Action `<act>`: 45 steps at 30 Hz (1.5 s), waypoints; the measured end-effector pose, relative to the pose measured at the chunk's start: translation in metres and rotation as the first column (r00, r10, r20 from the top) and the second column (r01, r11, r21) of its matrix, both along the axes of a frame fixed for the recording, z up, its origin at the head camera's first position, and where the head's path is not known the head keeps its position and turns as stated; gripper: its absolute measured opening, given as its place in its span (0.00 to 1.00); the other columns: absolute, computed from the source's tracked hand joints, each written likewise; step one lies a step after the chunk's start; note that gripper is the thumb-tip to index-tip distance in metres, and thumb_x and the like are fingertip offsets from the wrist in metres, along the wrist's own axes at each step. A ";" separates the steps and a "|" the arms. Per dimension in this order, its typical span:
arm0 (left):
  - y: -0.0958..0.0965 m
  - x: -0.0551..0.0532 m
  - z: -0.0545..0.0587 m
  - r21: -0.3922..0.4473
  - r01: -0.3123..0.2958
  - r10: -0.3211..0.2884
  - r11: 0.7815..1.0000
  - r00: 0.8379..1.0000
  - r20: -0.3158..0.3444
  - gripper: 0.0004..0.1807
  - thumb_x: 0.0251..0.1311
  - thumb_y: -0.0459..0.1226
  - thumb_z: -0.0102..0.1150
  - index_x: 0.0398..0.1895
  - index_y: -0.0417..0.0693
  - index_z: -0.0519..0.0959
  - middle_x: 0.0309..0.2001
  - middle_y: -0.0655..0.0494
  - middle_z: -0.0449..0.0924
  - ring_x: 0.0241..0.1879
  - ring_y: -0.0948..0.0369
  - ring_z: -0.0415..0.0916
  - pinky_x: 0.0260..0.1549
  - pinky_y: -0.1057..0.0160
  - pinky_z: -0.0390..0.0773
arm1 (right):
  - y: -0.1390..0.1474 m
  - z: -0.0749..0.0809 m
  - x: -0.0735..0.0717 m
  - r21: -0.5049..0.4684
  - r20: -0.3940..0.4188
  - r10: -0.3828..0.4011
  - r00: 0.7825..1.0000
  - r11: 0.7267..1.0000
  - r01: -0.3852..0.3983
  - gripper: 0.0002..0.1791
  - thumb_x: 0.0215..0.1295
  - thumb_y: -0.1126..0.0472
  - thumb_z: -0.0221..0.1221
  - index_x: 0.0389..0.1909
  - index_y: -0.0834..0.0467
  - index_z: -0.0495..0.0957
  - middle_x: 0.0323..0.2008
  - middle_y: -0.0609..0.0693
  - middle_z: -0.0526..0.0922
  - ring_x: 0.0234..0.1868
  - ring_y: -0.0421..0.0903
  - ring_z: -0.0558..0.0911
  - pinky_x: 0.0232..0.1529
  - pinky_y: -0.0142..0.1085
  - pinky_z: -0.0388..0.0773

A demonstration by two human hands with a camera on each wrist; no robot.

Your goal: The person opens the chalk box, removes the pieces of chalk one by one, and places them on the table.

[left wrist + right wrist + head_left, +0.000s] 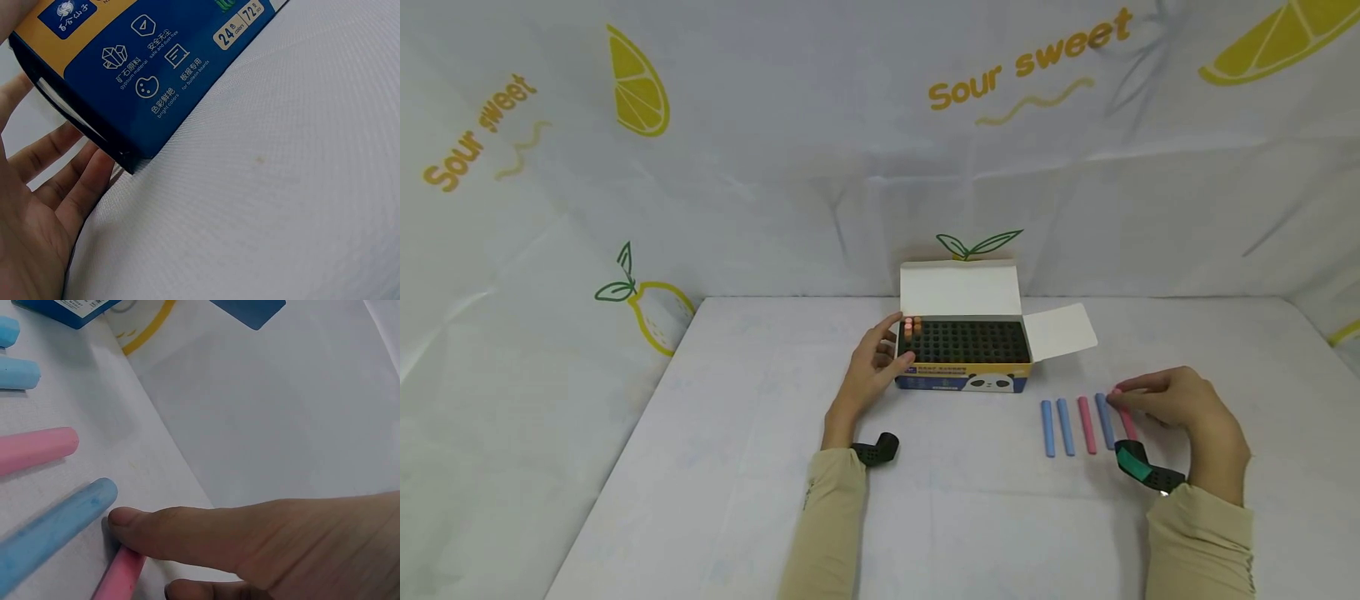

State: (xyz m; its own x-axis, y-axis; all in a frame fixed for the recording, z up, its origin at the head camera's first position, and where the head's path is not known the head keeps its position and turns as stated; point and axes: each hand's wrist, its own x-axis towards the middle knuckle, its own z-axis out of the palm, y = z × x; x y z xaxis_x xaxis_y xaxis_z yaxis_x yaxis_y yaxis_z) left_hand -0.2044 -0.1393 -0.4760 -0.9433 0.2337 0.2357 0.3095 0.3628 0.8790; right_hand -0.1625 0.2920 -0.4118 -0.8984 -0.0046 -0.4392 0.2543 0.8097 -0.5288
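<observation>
A chalk box with a panda on its front stands with its lid up, holding a dark slotted tray. Several orange and pink chalks fill the tray's back left corner. My left hand holds the box's left end, thumb at the front and fingers around the back. To the right, my right hand pinches the far end of a pink chalk between thumb and fingers. Close beside the thumb lies a blue chalk on the table.
Left of the held chalk, another pink chalk and blue chalks lie in a loose row. The box's white side flap sticks out right. A printed cloth backdrop rises behind the table.
</observation>
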 end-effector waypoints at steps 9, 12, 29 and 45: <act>0.000 0.000 -0.001 -0.004 0.004 -0.004 1.000 1.000 -0.012 0.40 0.66 0.61 0.57 0.79 0.67 0.60 0.59 0.44 0.72 0.46 0.54 0.74 0.51 0.55 0.78 | -0.001 0.001 0.000 0.004 -0.005 0.013 1.000 1.000 -0.013 0.39 0.67 0.36 0.61 0.63 0.65 0.78 0.67 0.76 0.69 0.63 0.75 0.69 0.53 0.63 0.74; 0.000 0.000 -0.001 -0.003 0.004 -0.004 1.000 1.000 -0.012 0.39 0.66 0.61 0.57 0.79 0.67 0.60 0.58 0.44 0.72 0.46 0.55 0.74 0.50 0.55 0.78 | 0.000 0.000 0.000 0.004 -0.003 0.013 1.000 1.000 -0.013 0.38 0.68 0.36 0.60 0.62 0.64 0.78 0.68 0.75 0.69 0.63 0.75 0.69 0.53 0.63 0.74; 0.000 0.001 0.001 0.001 0.006 -0.006 1.000 1.000 -0.008 0.38 0.67 0.57 0.58 0.79 0.66 0.60 0.58 0.43 0.71 0.46 0.56 0.73 0.50 0.57 0.78 | 0.002 0.004 0.002 0.010 -0.057 -0.011 0.998 1.000 0.011 0.38 0.72 0.37 0.56 0.64 0.67 0.76 0.58 0.72 0.80 0.56 0.68 0.75 0.48 0.59 0.76; 0.000 0.000 0.000 -0.007 0.003 -0.003 1.000 1.000 -0.024 0.41 0.65 0.63 0.56 0.79 0.64 0.61 0.58 0.43 0.72 0.45 0.55 0.73 0.49 0.57 0.78 | -0.008 0.022 0.012 -0.054 -0.253 -0.174 0.952 0.985 0.165 0.41 0.72 0.36 0.54 0.70 0.67 0.70 0.65 0.78 0.67 0.62 0.74 0.67 0.46 0.65 0.72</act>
State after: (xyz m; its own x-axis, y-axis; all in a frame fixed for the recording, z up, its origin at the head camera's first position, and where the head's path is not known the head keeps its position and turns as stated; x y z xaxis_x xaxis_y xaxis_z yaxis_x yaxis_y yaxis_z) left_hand -0.2044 -0.1388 -0.4762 -0.9368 0.2379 0.2564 0.3312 0.3681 0.8688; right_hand -0.1504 0.2836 -0.3896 -0.9694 0.1471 -0.1966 0.2391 0.7481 -0.6190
